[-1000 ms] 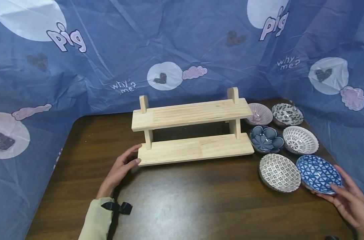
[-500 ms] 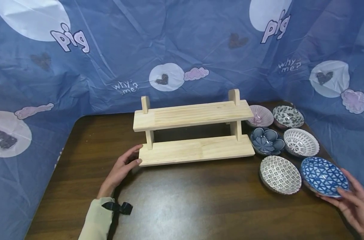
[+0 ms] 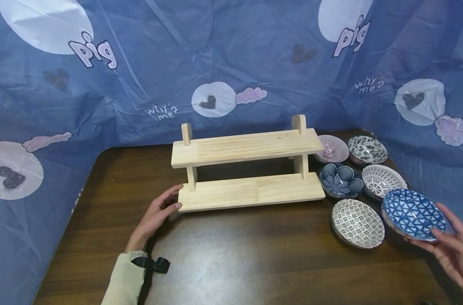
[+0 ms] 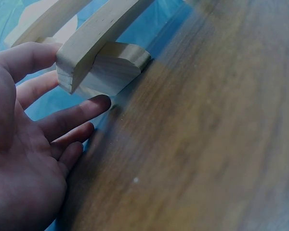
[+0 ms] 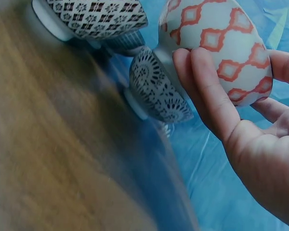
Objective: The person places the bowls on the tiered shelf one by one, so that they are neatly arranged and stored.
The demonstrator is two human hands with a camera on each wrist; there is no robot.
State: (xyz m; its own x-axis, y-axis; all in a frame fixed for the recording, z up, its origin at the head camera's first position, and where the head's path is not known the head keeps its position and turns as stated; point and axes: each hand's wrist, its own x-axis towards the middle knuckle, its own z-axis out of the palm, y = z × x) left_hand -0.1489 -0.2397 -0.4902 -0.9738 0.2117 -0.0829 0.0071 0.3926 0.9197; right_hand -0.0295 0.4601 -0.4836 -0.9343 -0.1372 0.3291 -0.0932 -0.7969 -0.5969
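A two-tier wooden shelf (image 3: 250, 188) stands on the table. My left hand (image 3: 155, 218) holds the left end of its lower board, thumb at the front corner and index finger at the back corner; in the left wrist view the other fingers (image 4: 72, 118) extend beneath the board's end. My right hand (image 3: 454, 248) grips a bowl (image 3: 414, 214) with a blue triangle pattern inside, thumb at the rim and fingers under it. The right wrist view shows red diamond shapes on this bowl's white outside (image 5: 221, 43), tilted and raised off the table.
Several patterned bowls stand right of the shelf: a grey-patterned one (image 3: 358, 223), a blue petal one (image 3: 339, 181), a white one (image 3: 383, 181), a pink one (image 3: 332, 149) and a leaf-patterned one (image 3: 367, 150). A blue printed cloth (image 3: 231, 51) hangs behind the dark wooden table (image 3: 235, 262).
My right hand has lifted the blue-patterned bowl off the table, moving it slightly right and then up. My left hand stays at the shelf's end. The head view has shifted slightly.
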